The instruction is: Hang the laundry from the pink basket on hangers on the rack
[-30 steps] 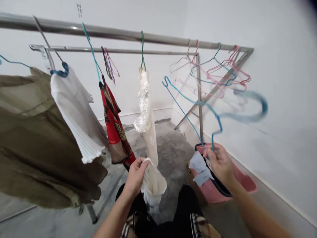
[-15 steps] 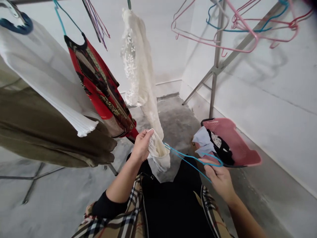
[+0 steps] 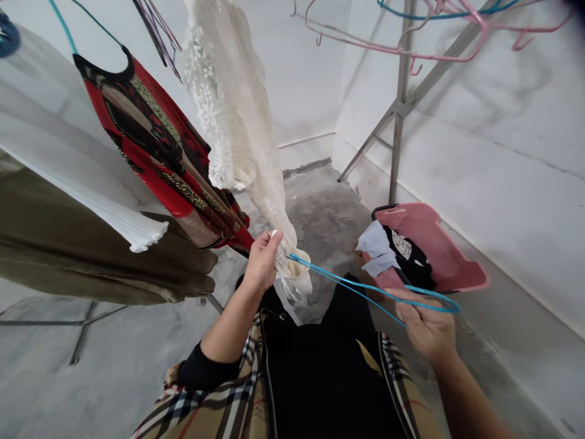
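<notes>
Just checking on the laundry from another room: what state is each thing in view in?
Cream lace garment: hanging, hem gathered in left hand.
Blue wire hanger: held in right hand.
Red patterned garment: hanging on a hanger.
Pink plastic basket: holding clothes.

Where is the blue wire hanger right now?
In the head view, the blue wire hanger is in the grip of the right hand, lower right, its far end at the cream lace garment held by the left hand.
</notes>
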`<state>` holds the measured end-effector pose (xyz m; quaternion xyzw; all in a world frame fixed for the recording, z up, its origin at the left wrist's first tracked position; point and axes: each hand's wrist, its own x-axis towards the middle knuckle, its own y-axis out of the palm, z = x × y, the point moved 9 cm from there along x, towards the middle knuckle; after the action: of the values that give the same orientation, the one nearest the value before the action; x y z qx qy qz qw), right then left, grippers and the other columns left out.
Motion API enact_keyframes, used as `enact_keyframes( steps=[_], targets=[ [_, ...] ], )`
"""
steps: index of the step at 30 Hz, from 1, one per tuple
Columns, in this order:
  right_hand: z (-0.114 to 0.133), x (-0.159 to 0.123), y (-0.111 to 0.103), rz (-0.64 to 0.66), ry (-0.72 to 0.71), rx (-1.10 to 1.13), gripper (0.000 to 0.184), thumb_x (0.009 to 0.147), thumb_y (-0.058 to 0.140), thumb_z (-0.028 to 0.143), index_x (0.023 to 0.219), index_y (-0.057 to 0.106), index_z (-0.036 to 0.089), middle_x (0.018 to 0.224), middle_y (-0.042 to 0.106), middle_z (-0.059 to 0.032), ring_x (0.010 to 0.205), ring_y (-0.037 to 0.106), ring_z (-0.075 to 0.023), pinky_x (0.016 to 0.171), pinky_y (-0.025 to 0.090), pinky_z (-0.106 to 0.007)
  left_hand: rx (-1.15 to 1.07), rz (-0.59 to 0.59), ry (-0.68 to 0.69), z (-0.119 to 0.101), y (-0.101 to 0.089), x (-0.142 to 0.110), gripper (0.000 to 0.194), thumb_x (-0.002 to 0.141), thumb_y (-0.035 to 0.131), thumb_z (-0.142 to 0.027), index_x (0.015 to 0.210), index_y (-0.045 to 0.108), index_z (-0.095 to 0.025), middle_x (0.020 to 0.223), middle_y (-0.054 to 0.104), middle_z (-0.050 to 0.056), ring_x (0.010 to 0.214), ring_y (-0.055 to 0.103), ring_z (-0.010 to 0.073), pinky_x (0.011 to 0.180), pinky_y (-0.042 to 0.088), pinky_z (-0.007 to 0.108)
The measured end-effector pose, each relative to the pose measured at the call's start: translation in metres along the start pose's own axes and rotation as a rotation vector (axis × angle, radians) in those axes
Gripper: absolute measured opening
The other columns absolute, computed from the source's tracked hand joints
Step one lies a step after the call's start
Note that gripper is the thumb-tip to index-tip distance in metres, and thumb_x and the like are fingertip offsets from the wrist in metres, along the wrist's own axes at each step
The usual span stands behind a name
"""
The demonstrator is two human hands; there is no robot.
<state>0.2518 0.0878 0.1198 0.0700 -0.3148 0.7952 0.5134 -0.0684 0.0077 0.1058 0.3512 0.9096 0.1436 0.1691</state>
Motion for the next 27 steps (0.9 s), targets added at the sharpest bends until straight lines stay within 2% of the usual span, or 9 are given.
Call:
enact_keyframes(
  steps=[6,8,10,14,17,19,21,24,27],
  targets=[
    [0.013,0.011,0.026,0.055,0.026,0.076,0.023,0.088,0.056,0.031,0.091,0.077,0.023,0.082,0.076,-0.0053,0.061,0.068,-0.0178,0.056,0.054,-0.028,0.06,0.003,0.051,0.002,0.006,-0.002,0.035,0.062,0.08,-0.041,0.071,0.057,-0.017,0.061,0.057,-0.005,0.054,0.05,0.0073,0.057,0.041,0.02],
    [0.013,0.013,0.038,0.077,0.071,0.086,0.024,0.089,0.055,0.032,0.091,0.077,0.022,0.083,0.076,-0.0054,0.055,0.064,-0.0153,0.051,0.051,-0.026,0.084,0.027,0.074,0.003,0.01,-0.006,0.032,0.066,0.078,-0.041,0.072,0.057,-0.017,0.061,0.056,-0.005,0.054,0.049,0.0072,0.057,0.041,0.02],
    [0.009,0.014,0.05,0.081,0.133,0.088,0.027,0.089,0.054,0.035,0.093,0.077,0.02,0.075,0.074,-0.0046,0.046,0.056,-0.0124,0.045,0.045,-0.024,0.138,0.067,0.098,0.005,0.017,-0.013,0.029,0.071,0.074,-0.041,0.073,0.057,-0.018,0.063,0.056,-0.005,0.054,0.048,0.0075,0.057,0.04,0.02],
    [-0.012,0.01,0.074,0.043,0.277,0.171,0.036,0.09,0.052,0.043,0.097,0.075,0.016,0.054,0.058,0.0002,0.042,0.042,-0.0094,0.042,0.035,-0.023,0.446,0.259,0.173,0.013,0.042,-0.037,0.021,0.08,0.066,-0.039,0.075,0.061,-0.019,0.065,0.058,-0.003,0.058,0.049,0.0105,0.059,0.039,0.022],
    [-0.035,0.005,0.086,0.009,0.367,0.367,0.04,0.09,0.053,0.047,0.097,0.072,0.013,0.049,0.042,0.0046,0.043,0.036,-0.0081,0.043,0.03,-0.022,0.763,0.458,0.29,0.018,0.06,-0.056,0.016,0.08,0.066,-0.035,0.073,0.066,-0.021,0.063,0.059,-0.001,0.059,0.05,0.0127,0.06,0.036,0.023],
    [-0.047,0.004,0.09,-0.002,0.387,0.512,0.04,0.089,0.054,0.048,0.097,0.07,0.013,0.049,0.036,0.0066,0.044,0.033,-0.0075,0.044,0.028,-0.022,0.895,0.532,0.37,0.015,0.064,-0.061,0.011,0.079,0.068,-0.033,0.075,0.07,-0.023,0.066,0.062,0.001,0.062,0.052,0.0147,0.062,0.036,0.024],
    [-0.056,0.005,0.087,-0.022,0.376,0.613,0.038,0.088,0.056,0.049,0.097,0.068,0.014,0.049,0.034,0.0077,0.044,0.031,-0.0072,0.044,0.027,-0.022,0.937,0.51,0.445,0.003,0.06,-0.058,0.008,0.076,0.071,-0.033,0.076,0.071,-0.025,0.072,0.066,0.003,0.069,0.055,0.0176,0.067,0.038,0.026],
    [-0.062,0.01,0.08,-0.051,0.335,0.694,0.034,0.088,0.058,0.048,0.096,0.066,0.015,0.049,0.032,0.0085,0.043,0.029,-0.0067,0.044,0.026,-0.023,0.952,0.393,0.555,-0.023,0.052,-0.051,0.009,0.072,0.076,-0.034,0.073,0.072,-0.026,0.077,0.068,0.005,0.077,0.056,0.0207,0.08,0.04,0.03],
    [-0.064,0.015,0.075,-0.042,0.322,0.685,0.036,0.088,0.057,0.049,0.095,0.066,0.015,0.05,0.032,0.0083,0.043,0.028,-0.0065,0.044,0.026,-0.023,0.886,0.301,0.56,-0.039,0.045,-0.046,0.01,0.073,0.075,-0.033,0.074,0.072,-0.024,0.075,0.068,0.004,0.075,0.055,0.0185,0.079,0.04,0.029]
  ],
)
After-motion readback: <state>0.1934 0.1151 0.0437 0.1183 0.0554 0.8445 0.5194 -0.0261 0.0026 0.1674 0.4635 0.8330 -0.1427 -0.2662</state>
